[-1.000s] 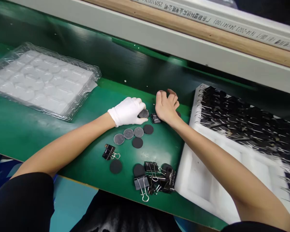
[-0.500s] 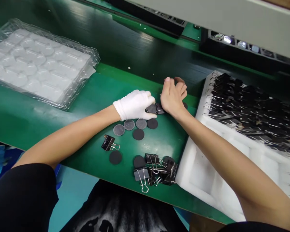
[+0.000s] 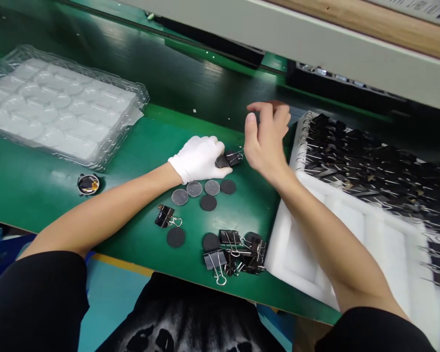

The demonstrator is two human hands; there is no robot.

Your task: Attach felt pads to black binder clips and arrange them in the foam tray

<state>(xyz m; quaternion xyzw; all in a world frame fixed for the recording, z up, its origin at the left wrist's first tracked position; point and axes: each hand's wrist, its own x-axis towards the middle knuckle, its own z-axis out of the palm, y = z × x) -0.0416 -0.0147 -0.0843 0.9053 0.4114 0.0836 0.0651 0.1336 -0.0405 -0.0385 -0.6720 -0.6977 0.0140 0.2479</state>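
My left hand (image 3: 198, 159), in a white glove, rests on the green mat and is closed on a round disc with a black binder clip (image 3: 229, 158) clamped on it. My bare right hand (image 3: 266, 139) hovers just right of it, lifted off the mat, fingers spread and holding nothing. Below my left hand lies a row of round discs (image 3: 201, 189), some grey, some black. A single binder clip (image 3: 165, 216) lies left of them.
A pile of binder clips (image 3: 234, 256) and black discs sits near the mat's front edge. A white foam tray (image 3: 315, 254) at right holds several black clips (image 3: 370, 166). A clear blister tray (image 3: 58, 107) lies at far left, with a small round part (image 3: 88, 184) before it.
My right hand has let go of the clip and lifted up off the mat, opening its fingers. The left hand keeps hold of the disc, now with the clip on it.
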